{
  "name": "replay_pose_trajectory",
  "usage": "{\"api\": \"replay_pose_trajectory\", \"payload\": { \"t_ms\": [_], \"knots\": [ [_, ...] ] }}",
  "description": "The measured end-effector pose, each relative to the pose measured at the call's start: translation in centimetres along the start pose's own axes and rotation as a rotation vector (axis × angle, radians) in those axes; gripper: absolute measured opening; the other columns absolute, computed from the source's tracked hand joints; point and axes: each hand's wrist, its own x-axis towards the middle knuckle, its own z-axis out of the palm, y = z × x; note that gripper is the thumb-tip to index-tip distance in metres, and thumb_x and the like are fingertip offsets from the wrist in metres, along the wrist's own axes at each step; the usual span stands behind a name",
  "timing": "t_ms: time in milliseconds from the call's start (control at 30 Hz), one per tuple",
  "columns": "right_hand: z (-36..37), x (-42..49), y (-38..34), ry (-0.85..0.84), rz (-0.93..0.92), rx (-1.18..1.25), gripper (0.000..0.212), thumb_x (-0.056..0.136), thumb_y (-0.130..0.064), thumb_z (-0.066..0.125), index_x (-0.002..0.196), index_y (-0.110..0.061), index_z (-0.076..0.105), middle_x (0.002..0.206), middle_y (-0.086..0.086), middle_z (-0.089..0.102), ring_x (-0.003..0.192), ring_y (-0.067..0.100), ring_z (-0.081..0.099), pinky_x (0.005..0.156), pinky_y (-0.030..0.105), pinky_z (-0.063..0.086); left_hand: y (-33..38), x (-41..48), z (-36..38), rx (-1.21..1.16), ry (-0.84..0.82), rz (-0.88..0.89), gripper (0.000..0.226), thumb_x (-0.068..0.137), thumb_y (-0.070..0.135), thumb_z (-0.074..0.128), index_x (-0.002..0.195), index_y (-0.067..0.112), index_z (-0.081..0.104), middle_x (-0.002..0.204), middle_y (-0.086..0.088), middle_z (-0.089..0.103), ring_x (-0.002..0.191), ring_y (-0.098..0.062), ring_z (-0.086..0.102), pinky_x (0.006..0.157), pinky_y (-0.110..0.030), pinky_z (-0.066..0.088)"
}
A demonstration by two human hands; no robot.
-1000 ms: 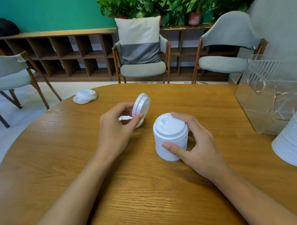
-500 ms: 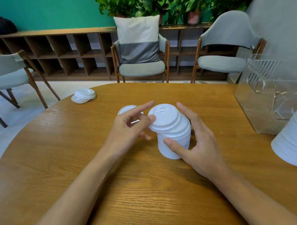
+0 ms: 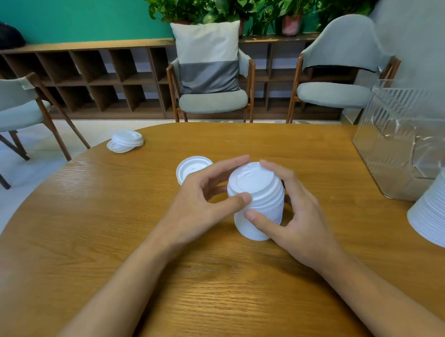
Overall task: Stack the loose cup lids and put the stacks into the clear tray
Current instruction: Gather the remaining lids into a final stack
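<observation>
Wooden table (image 3: 85, 238), far left edge: pair of loose lids (image 3: 125, 141), one overlapping the other. Nearer centre: single lid (image 3: 191, 167), flat, partly hidden behind left hand (image 3: 197, 205). Left hand: thumb and forefinger pinching rim of top lid (image 3: 254, 181), other fingers loosely curled. Top lid: slightly askew on lid stack (image 3: 270, 208), upright at table centre. Right hand (image 3: 303, 222): thumb in front, fingers behind, curled round lid stack. Far right: clear tray (image 3: 395, 150), well apart from lid stack; beside it, larger lid stack (image 3: 438, 213), cut by frame edge.
</observation>
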Motion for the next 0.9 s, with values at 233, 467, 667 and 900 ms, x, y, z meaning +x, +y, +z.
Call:
{"api": "replay_pose_trajectory", "payload": {
  "t_ms": [233, 467, 667, 900],
  "knots": [
    [-0.1, 0.0, -0.2, -0.009, 0.025, 0.021, 0.086, 0.081, -0.052, 0.081, 0.153, -0.049, 0.034, 0.148, -0.026, 0.048, 0.138, 0.000, 0.048, 0.108, 0.019, 0.043, -0.6, 0.1, 1.2, 0.116, 0.155, 0.063, 0.067, 0.070, 0.044, 0.091, 0.132, 0.028, 0.071, 0.126, 0.006, 0.070, 0.123, -0.016, 0.064, 0.097, -0.033, 0.055],
    [-0.1, 0.0, -0.2, -0.016, 0.009, 0.040, 0.069, 0.082, -0.045, 0.082, 0.143, -0.033, 0.053, 0.133, -0.019, 0.061, 0.125, 0.008, 0.059, 0.096, 0.020, 0.051, -1.1, 0.2, 1.9, 0.179, 0.217, 0.076, 0.068, 0.065, 0.054, 0.088, 0.126, 0.029, 0.072, 0.121, 0.009, 0.071, 0.119, -0.013, 0.064, 0.091, -0.027, 0.054],
    [-0.2, 0.1, 0.0, -0.025, 0.033, 0.024, 0.069, 0.078, -0.050, 0.083, 0.140, -0.038, 0.053, 0.132, -0.022, 0.061, 0.126, 0.006, 0.058, 0.097, 0.021, 0.049, -1.2, 0.4, 0.3, 0.232, 0.133, 0.098, 0.055, 0.084, 0.054, 0.072, 0.131, 0.026, 0.071, 0.126, 0.011, 0.068, 0.126, -0.013, 0.061, 0.096, -0.033, 0.052],
    [-0.3, 0.1, -0.2, -0.017, 0.068, 0.018, 0.069, 0.075, -0.055, 0.081, 0.137, -0.044, 0.053, 0.130, -0.031, 0.058, 0.126, -0.004, 0.054, 0.095, 0.008, 0.042, -3.7, 1.0, -4.1, 0.854, 0.313, 0.067, 0.035, 0.094, 0.022, 0.076, 0.128, 0.016, 0.072, 0.116, 0.003, 0.075, 0.110, -0.015, 0.068, 0.095, -0.030, 0.050]
  ]
}}
